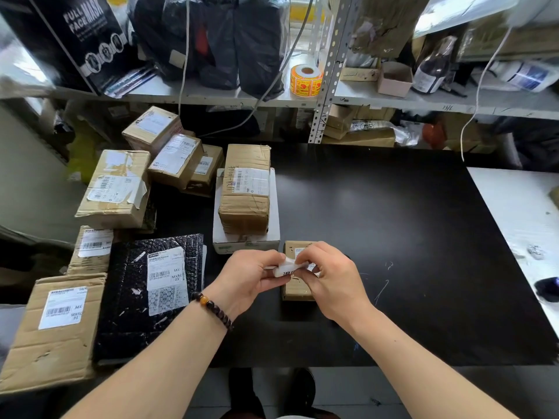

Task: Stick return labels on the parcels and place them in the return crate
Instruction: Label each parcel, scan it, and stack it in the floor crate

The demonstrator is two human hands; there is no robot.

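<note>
Both bare forearms reach up from the bottom edge, the left one wearing a dark beaded bracelet (212,306) with one amber bead. Left hand (248,278) and right hand (329,279) meet over the matte black bench (393,237), and each grip is closed in a pinch on the same thing — a small white return label (287,267), curled and partly crumpled, with a few black printed marks showing. Its long axis runs roughly left to right between the two pinches; the curl hides which face is up.

Directly under the hands a small brown cardboard parcel (295,290) lies flat on the bench, its long axis pointing away from the person, a white printed label on its far end. Whether the label touches it I cannot tell.

Just beyond, a tape-wrapped brown box (245,207) rests on a flat white box (245,244), both long axes also running away from the person. To the left lies a black bubble mailer (130,297) — dimpled, glossy, with a white shipping label — and around it several creased cardboard parcels, among them a large flattened one (51,334) at the near left corner. On the metal shelf (211,95) behind stands an orange sticker roll (306,80).
</note>
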